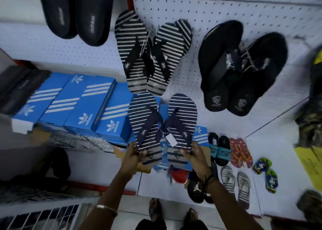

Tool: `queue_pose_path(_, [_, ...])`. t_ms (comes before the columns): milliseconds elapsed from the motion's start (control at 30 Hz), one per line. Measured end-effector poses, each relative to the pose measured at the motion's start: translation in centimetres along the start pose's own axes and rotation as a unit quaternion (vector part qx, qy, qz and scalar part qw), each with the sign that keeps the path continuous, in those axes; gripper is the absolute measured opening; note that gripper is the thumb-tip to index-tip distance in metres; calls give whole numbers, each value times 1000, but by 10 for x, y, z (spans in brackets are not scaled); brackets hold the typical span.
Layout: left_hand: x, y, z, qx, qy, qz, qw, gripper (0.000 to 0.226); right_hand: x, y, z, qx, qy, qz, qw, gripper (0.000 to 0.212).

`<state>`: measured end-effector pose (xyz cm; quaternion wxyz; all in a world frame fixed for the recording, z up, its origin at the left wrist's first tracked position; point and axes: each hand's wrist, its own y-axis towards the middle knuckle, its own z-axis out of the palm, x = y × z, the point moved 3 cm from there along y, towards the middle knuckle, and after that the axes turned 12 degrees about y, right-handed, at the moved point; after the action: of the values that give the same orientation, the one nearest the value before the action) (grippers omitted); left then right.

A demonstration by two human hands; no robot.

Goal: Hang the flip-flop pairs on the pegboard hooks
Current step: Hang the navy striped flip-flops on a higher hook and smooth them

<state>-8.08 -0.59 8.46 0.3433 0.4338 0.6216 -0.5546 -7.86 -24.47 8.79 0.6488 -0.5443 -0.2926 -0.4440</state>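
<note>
Centre frame, the striped pair (163, 127) hangs in front of the pegboard (226, 8) — left hand (134, 153) and right hand (193, 153) each clamped on a heel. Light, bendy foam, likely floppy; the joining loop between the straps looks the better hold for hooking.

Striped flip-flop pair (163, 128) – matt foam-like soles, dull fabric-look straps, white paper tag (171, 140) between them. Pegboard (217, 8) smooth, painted white, perforated. Black flip-flops (242, 69) look soft, matt, slightly fuzzy at edges. Blue shoe boxes (83, 104) – printed cardboard, faint sheen. Thin metal bangle (104, 208) glints on left wrist; dark cord on right wrist.
</note>
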Motion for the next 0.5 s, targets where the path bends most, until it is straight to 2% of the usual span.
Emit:
queue_pose_path(133, [-55,-35,9,-25,-12,99,995,34,62,-36,-4,30,-16,-57,998,34])
queue_pose_path(233, [-105,-57,12,-42,-23,170,984,30,114,-59,-11,43,-32,-143,988,35])
queue_pose_path(333, [-157,-73,14,-55,-57,221,972,47,168,-77,-15,48,0,-207,977,37])
queue_pose_path(367, [-175,-78,17,-60,-61,241,967,44,187,-83,-18,46,12,-233,971,38])
queue_pose_path(433, [-211,-84,23,-78,-68,294,950,25,221,-90,-22,42,11,-288,957,36])
queue_pose_path(500, [-250,-89,29,-95,-75,337,934,27,257,-96,-25,26,21,-340,940,35])
